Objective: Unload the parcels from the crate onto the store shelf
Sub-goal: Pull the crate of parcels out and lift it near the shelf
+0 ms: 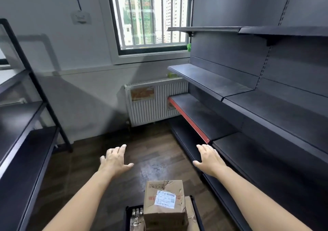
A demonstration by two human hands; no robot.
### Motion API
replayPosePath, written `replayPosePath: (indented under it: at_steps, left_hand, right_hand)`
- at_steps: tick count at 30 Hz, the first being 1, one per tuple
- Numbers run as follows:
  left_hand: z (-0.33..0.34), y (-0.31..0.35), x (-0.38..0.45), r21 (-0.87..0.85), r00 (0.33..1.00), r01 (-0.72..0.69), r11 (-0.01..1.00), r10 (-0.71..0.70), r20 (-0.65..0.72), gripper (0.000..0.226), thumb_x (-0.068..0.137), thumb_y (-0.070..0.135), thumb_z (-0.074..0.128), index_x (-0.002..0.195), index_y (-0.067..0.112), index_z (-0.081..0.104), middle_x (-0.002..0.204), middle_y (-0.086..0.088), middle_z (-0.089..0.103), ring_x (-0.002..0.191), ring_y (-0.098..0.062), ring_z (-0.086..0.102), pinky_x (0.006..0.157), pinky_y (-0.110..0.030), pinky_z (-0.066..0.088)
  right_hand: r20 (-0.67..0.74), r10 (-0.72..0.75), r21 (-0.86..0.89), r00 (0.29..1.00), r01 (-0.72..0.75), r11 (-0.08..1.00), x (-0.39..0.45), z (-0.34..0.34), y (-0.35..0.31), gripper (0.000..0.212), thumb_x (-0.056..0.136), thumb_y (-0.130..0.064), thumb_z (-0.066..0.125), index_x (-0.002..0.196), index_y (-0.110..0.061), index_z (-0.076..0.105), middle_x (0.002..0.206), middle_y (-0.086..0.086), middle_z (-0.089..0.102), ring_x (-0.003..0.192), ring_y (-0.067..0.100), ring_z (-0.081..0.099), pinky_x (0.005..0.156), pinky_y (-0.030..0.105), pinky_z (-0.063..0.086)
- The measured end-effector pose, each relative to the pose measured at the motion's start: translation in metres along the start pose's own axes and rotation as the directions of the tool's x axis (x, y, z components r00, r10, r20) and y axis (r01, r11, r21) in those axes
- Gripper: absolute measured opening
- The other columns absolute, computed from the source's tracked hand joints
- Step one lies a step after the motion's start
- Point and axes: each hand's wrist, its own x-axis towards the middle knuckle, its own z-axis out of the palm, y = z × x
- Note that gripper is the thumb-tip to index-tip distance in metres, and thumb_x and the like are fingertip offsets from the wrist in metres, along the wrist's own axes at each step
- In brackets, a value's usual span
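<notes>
A black crate (127, 216) stands on the floor at the bottom centre, cut off by the frame edge. A brown cardboard parcel (164, 200) with a white shipping label rises out of it, and more taped parcels (190, 214) sit beside it. Both arms are stretched forward above the crate. My left hand (114, 159) hovers over the floor with fingers spread and holds nothing. My right hand (208, 158) is also open and empty, close to the front edge of the dark store shelf (204, 119) on the right, whose tiers are bare.
A second black rack (32, 142) lines the left side. A white radiator (150, 105) stands under the barred window (150, 16) on the far wall. Dark wood floor (150, 152) runs between the two shelf units. A green object (189, 46) sits on the window sill.
</notes>
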Motion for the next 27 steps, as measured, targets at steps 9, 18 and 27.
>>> replayPosePath:
  at_steps: [9, 18, 27]
  left_hand:
    - [0.115, -0.056, -0.015, -0.019, 0.955, 0.178, 0.984, -0.168, 0.245, 0.085, 0.083, 0.054, 0.054, 0.148, 0.022, 0.01, 0.15, 0.0, 0.031, 0.138, -0.025, 0.022, 0.106, -0.045, 0.032]
    - [0.256, -0.077, -0.044, -0.087, 0.857, 0.33, 0.94, -0.26, 0.445, 0.084, 0.081, 0.047, 0.06, 0.147, 0.019, 0.016, 0.147, -0.004, 0.038, 0.134, -0.032, 0.028, 0.099, -0.049, 0.034]
    - [0.416, -0.105, -0.056, -0.189, 0.779, 0.515, 0.836, -0.364, 0.511, 0.088, 0.08, 0.033, 0.069, 0.148, 0.013, 0.016, 0.152, -0.013, 0.03, 0.138, -0.038, 0.026, 0.109, -0.05, 0.029]
  right_hand:
    - [0.219, 0.081, 0.025, 0.972, -0.089, 0.996, -0.008, 0.108, 0.028, 0.071, 0.09, -0.041, 0.05, 0.147, -0.014, 0.017, 0.154, 0.007, 0.021, 0.143, 0.021, 0.014, 0.117, 0.039, 0.013]
    - [0.408, 0.197, 0.057, 0.891, -0.24, 0.969, -0.033, 0.245, 0.081, 0.073, 0.089, -0.039, 0.052, 0.148, -0.016, 0.016, 0.154, 0.007, 0.025, 0.142, 0.021, 0.02, 0.114, 0.036, 0.022]
    - [0.513, 0.321, 0.119, 0.796, -0.436, 0.892, -0.038, 0.407, 0.133, 0.075, 0.088, -0.035, 0.057, 0.148, -0.018, 0.015, 0.153, 0.006, 0.026, 0.141, 0.023, 0.023, 0.111, 0.037, 0.025]
